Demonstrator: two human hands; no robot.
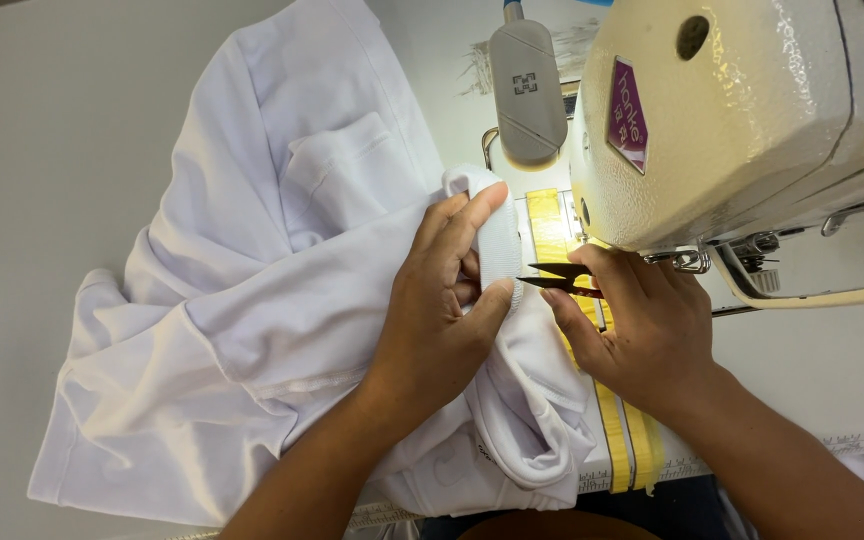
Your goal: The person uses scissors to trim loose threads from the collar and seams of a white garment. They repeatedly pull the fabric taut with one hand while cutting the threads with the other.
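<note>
Left hand (pixel 442 300) fingers pinched on white ribbed cuff (pixel 500 240) of white knit garment (pixel 252 300), presenting its edge to small black thread snips (pixel 557 278) gripped in right hand (pixel 642 330).

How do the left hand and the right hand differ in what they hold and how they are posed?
The left hand pinches a folded ribbed edge of the white garment between thumb and fingers; the right hand holds small black thread snips. The left hand lies on the cloth; the right hand is beside it, under the sewing machine head, over the yellow tape strips. Both are bare and meet at the edge.
</note>
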